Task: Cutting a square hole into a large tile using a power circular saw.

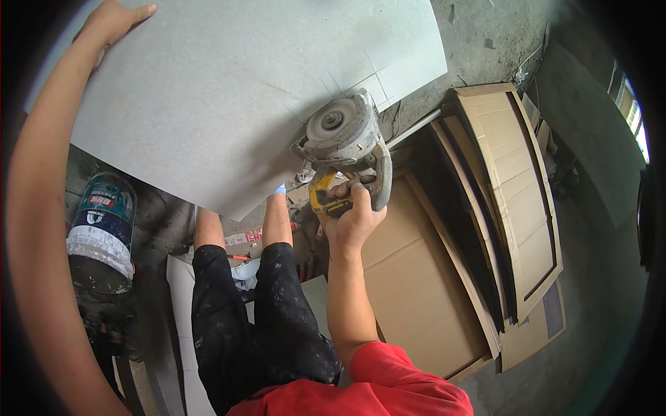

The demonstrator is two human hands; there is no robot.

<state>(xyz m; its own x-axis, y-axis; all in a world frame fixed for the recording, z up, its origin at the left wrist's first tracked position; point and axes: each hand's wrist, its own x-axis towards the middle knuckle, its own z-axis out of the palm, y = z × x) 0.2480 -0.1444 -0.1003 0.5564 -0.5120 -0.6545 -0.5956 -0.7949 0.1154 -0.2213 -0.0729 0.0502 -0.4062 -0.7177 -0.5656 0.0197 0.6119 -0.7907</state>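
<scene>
Here, right fingers (341,190) grip a dusty, round-disced cutter (359,144).

One saw (340,132), one marked slab (201,90) and one bucket (103,232) show.

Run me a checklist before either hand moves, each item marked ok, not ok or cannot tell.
1. Right hand on the saw: ok, gripping its handle.
2. Left hand away from the disc: ok, holding the panel at its far left.
3. Lines on the panel readable: ok, several show near the saw.
4. Hands protected: not ok, both are bare.
5. Left shin clear of the panel: cannot tell, its lower end is hidden.
6. Disc stopped: cannot tell.
</scene>
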